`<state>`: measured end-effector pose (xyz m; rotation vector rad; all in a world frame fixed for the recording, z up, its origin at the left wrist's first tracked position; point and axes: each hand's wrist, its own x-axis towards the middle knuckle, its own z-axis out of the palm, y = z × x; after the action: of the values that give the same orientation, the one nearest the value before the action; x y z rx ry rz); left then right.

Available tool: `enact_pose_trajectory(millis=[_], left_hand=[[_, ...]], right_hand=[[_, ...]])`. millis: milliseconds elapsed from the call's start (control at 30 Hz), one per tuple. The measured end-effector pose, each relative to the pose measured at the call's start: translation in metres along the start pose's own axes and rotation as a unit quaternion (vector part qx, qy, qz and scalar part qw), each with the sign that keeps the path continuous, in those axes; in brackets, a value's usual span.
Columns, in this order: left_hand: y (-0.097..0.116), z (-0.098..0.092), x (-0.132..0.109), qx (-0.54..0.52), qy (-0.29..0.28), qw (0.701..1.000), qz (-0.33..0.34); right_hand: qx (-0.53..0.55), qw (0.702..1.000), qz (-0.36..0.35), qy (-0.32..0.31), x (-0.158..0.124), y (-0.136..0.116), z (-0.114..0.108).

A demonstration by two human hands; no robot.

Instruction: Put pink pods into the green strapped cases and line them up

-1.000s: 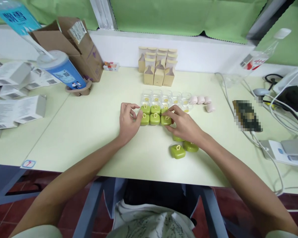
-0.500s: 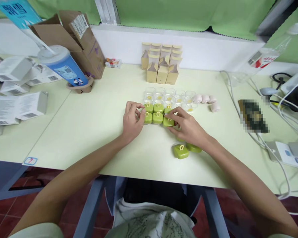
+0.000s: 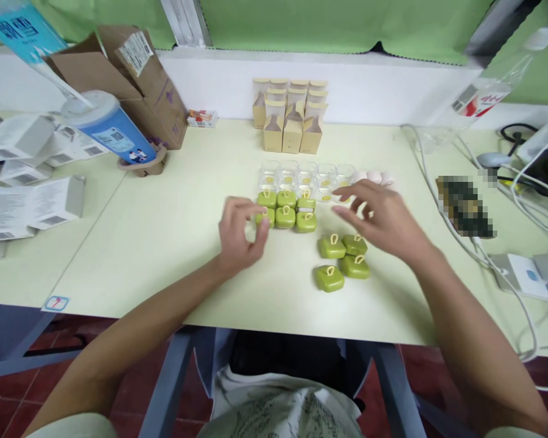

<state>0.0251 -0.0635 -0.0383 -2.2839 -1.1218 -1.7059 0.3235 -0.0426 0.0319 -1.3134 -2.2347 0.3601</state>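
Prob. mid-way thru squaring up green cases [image 3: 285, 218] on counter [image 3: 187, 201]: six packed 3 x 2, plus four looser ones [image 3: 355, 267] front-right. At block's left edge w/ left hand [image 3: 240, 237], thumb and index parted, seemingly steadying the end case, no real grip. Nothing visible in right hand [image 3: 386, 219]: fingers half-spread, raised near right end of clear cups [image 3: 288, 178].

Next move prob. calls for light thumb-finger pinch on a loose case, R side, w/ L edge kept braced to avoid skewing rows.

Glossy olive-green, rounded-square, prob. hard plastic, pale-yellow loops [image 3: 332, 238] on top; likely slippery, easy to slide. Pale strip [image 3: 305, 210] on block's back-right case: hard to tell if ajar lid or seam. Just behind block, thin see-thru cups, yellow-centred. Partly hidden by right hand, smooth pale-pink pieces [image 3: 374, 176]. At rear, matt tan card boxes [image 3: 292, 135], flaps up.
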Motion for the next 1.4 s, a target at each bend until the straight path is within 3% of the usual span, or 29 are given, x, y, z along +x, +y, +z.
enact_pose_trajectory(millis=[67,133,200,267,433,600,667,733,833,933,1000,1067,1167,1400], left_hand=[[0.020,0.001,-0.005,-0.050,-0.097,0.984,0.140],[0.039,0.004,-0.010,-0.102,-0.219,0.939,0.243],[0.052,0.008,-0.014,-0.092,-0.312,0.891,0.317],[0.056,0.009,-0.015,-0.059,-0.352,0.861,0.362],[0.051,0.004,-0.012,-0.020,-0.330,0.857,0.396],[0.044,0.003,-0.010,-0.021,-0.329,0.887,0.323],[0.041,0.005,-0.010,-0.053,-0.329,0.898,0.288],[0.037,0.007,-0.010,-0.103,-0.327,0.907,0.244],[0.032,0.006,-0.007,-0.155,-0.300,0.926,0.169],[0.026,0.005,-0.005,-0.182,-0.221,0.957,0.056],[0.021,0.004,-0.004,-0.177,-0.161,0.971,-0.023],[0.017,0.004,-0.004,-0.161,-0.116,0.978,-0.062],[0.015,0.004,-0.004,-0.140,-0.083,0.985,-0.058],[0.023,0.004,-0.004,-0.096,-0.074,0.993,0.014]], right_hand=[[-0.027,0.997,0.042,0.063,-0.002,0.022,-0.013],[-0.071,0.987,0.084,0.119,-0.005,0.046,-0.017],[-0.122,0.976,0.104,0.150,-0.008,0.070,-0.014],[-0.172,0.964,0.109,0.171,-0.012,0.092,-0.010],[-0.173,0.944,0.188,0.210,-0.017,0.126,-0.013],[-0.064,0.939,0.291,0.172,-0.018,0.131,-0.014],[-0.076,0.941,0.277,0.182,-0.018,0.125,-0.017],[-0.060,0.941,0.226,0.245,-0.017,0.115,-0.019],[0.162,0.920,0.145,0.325,-0.013,0.091,-0.016],[0.384,0.872,0.108,0.283,-0.010,0.055,0.000],[0.430,0.872,0.093,0.214,-0.013,0.028,0.014],[0.446,0.882,0.065,0.135,-0.019,0.004,0.027],[0.467,0.881,0.039,0.061,-0.028,-0.020,0.040],[0.471,0.881,0.037,0.043,-0.034,-0.033,0.046]])
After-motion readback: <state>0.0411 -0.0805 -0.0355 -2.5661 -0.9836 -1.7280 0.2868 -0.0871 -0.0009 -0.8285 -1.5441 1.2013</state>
